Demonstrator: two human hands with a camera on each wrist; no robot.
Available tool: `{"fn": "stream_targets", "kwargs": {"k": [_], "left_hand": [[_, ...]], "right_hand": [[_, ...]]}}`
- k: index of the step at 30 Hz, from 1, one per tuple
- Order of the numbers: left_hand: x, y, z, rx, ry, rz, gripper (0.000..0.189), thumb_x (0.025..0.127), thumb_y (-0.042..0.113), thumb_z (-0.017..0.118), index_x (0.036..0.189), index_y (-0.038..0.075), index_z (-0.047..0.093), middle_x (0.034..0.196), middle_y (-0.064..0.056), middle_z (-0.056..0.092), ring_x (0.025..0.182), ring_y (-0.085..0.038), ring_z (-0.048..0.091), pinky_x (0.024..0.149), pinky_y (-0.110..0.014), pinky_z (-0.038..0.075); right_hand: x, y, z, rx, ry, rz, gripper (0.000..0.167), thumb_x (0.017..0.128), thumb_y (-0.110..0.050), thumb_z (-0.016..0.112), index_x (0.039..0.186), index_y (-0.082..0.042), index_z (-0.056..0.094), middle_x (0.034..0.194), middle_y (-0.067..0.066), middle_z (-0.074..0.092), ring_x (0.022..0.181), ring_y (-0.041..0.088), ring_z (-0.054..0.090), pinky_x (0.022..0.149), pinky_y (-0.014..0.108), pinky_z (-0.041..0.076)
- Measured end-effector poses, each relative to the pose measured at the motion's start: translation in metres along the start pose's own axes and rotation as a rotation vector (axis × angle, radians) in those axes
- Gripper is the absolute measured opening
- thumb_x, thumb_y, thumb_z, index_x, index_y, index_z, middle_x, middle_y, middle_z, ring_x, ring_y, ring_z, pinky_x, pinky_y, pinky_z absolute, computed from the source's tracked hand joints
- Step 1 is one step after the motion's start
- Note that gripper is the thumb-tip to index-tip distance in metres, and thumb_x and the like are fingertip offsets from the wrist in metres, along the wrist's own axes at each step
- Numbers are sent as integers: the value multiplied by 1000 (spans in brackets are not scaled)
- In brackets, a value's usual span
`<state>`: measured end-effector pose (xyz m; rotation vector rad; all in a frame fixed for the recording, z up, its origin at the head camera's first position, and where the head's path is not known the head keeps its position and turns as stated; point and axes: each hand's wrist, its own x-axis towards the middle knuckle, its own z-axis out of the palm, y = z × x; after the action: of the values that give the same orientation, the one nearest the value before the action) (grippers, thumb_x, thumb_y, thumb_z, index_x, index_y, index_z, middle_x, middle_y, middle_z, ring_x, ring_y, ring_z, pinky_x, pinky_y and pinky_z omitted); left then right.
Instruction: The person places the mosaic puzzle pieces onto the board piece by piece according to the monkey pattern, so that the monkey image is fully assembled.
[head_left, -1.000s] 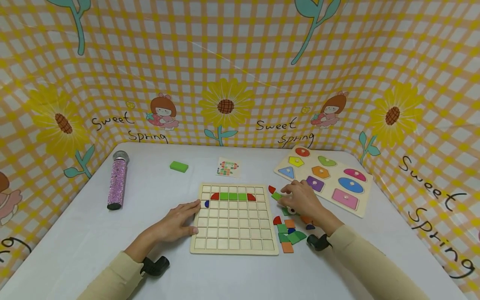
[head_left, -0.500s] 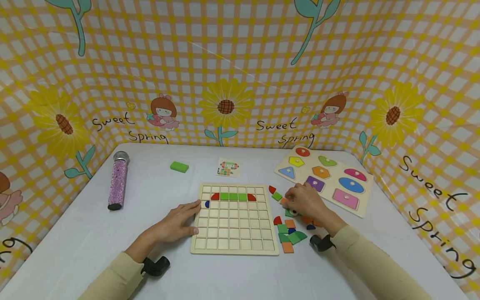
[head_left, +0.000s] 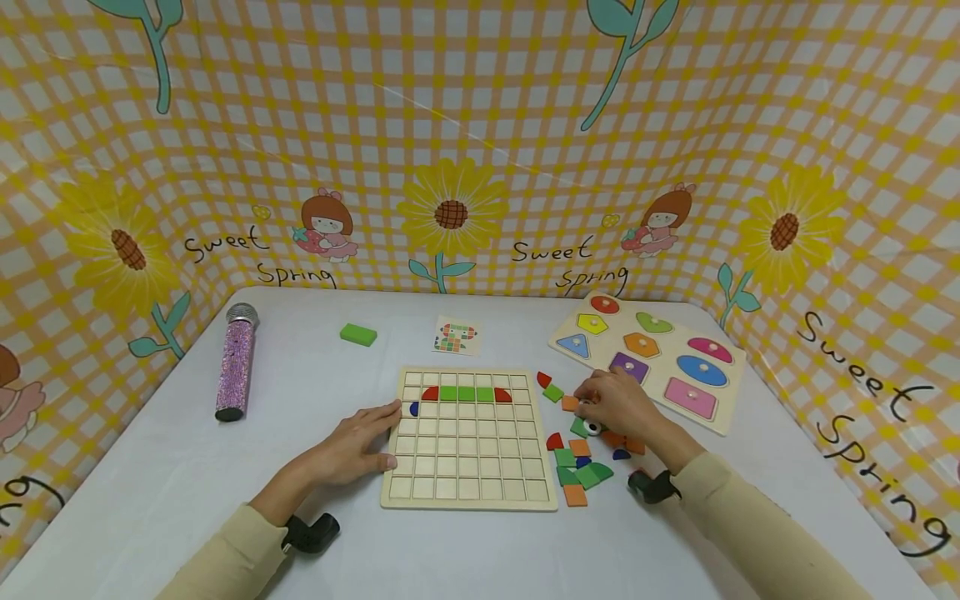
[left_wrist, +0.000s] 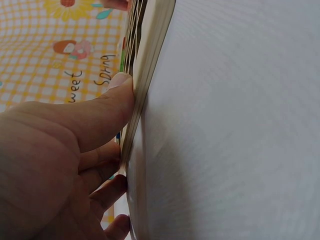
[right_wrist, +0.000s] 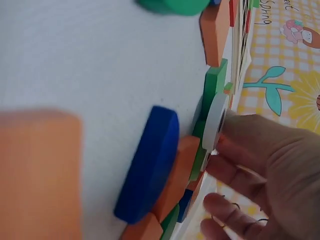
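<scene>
In the head view, my left hand point(head_left: 352, 446) rests at the left edge of a wooden grid board point(head_left: 468, 492), with the thumb over the rim, as the left wrist view confirms. Red quarter-rounds point(head_left: 431, 394), green squares point(head_left: 467, 393) and a blue half-round point(head_left: 414, 409) lie in its upper cells. My right hand point(head_left: 618, 404) is over loose coloured tiles right of the board, fingers loosely bent. Its thumb is close to a white eye disc point(right_wrist: 216, 122) on the pile; nothing plainly shows between the fingers. An orange square point(head_left: 571, 403) lies beside the fingertips.
A picture card point(head_left: 456, 335) and a green block point(head_left: 358, 334) lie behind the board. A glittery microphone point(head_left: 236, 362) is at left. A knobbed shape puzzle point(head_left: 667, 387) sits close behind my right hand. More tiles point(head_left: 576, 495) lie near the board's lower right corner.
My right hand has moved right and slightly towards me over the tiles, uncovering an orange square. The eye disc has shifted slightly right. My left hand stays put.
</scene>
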<state>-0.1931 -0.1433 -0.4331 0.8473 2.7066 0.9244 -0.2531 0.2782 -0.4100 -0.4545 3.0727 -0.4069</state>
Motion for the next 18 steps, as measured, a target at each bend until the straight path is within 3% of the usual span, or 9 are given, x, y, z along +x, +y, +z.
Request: {"fn": "stream_targets", "kwargs": {"k": [5, 10, 18], "left_hand": [[0, 0, -1, -1, -4, -12, 71, 87, 24, 66, 142, -6, 34, 155, -19, 25, 140, -42, 25, 108, -62, 21], [0, 1, -2, -4, -7, -26, 71, 87, 24, 66, 143, -6, 33, 155, -19, 25, 140, -42, 24, 108, -63, 20], [1, 0, 0, -5, -9, -29, 71, 87, 24, 67, 143, -5, 33, 155, -18, 25, 140, -42, 24, 109, -62, 20]], "right_hand": [[-1, -12, -4, 32, 55, -52, 23, 82, -27, 72, 101, -13, 74, 104, 5, 69, 94, 22, 48, 74, 31, 41], [0, -40, -5, 55, 111, -135, 22, 81, -25, 73, 99, -11, 73, 101, 4, 69, 96, 23, 50, 81, 39, 44], [11, -96, 7, 128, 133, -255, 22, 80, -25, 75, 97, -12, 73, 94, 1, 67, 84, 16, 46, 72, 28, 40]]}}
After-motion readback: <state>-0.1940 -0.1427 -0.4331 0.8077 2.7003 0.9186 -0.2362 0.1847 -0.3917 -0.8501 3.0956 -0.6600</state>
